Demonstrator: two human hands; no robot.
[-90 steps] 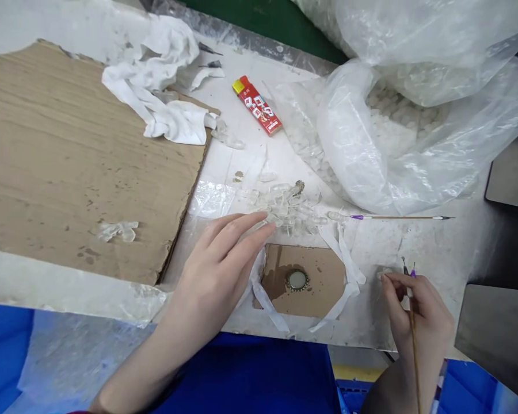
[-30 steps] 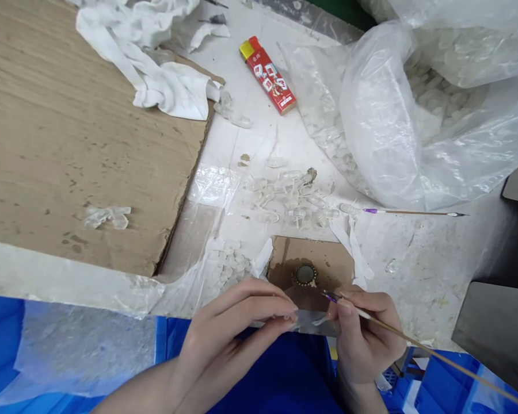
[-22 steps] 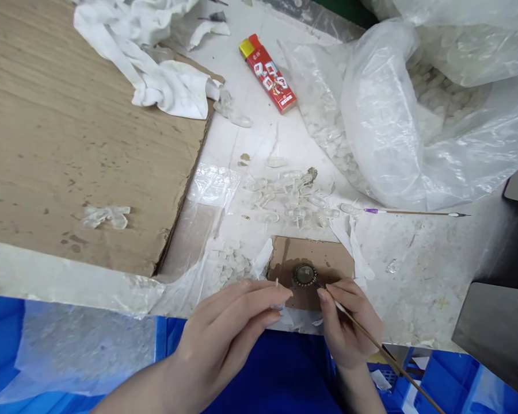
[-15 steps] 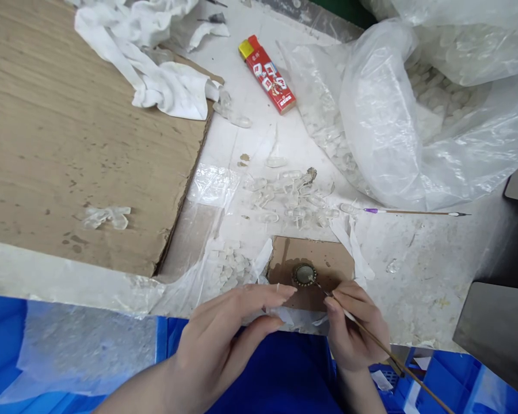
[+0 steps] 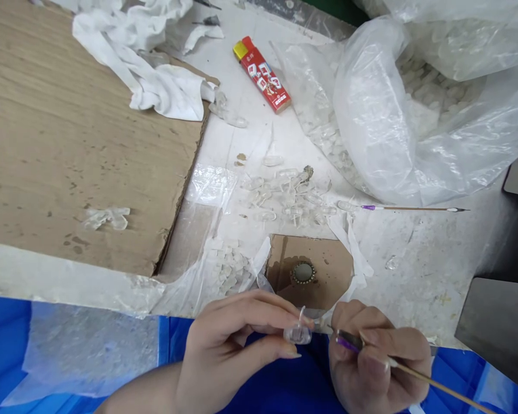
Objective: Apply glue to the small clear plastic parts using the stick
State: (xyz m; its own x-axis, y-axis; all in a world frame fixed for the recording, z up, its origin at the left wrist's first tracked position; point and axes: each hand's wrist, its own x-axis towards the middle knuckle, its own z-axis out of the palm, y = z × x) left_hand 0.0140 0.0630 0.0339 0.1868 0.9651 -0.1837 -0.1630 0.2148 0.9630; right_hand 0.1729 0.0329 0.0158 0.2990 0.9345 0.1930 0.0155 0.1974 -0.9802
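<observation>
Clear plastic piece [image 5: 297, 333] pinched between the thumb and fingers of the left hand [image 5: 237, 351], just beside the right hand [image 5: 373, 362], closed around a slim wooden-handled pick [image 5: 431, 382].

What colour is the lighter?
The lighter is red with a yellow cap, seen in the head view.

Left hand [image 5: 237, 345] — clear plastic piece [image 5: 297, 333]; right hand [image 5: 375, 362] — wooden pick [image 5: 431, 382]
</observation>
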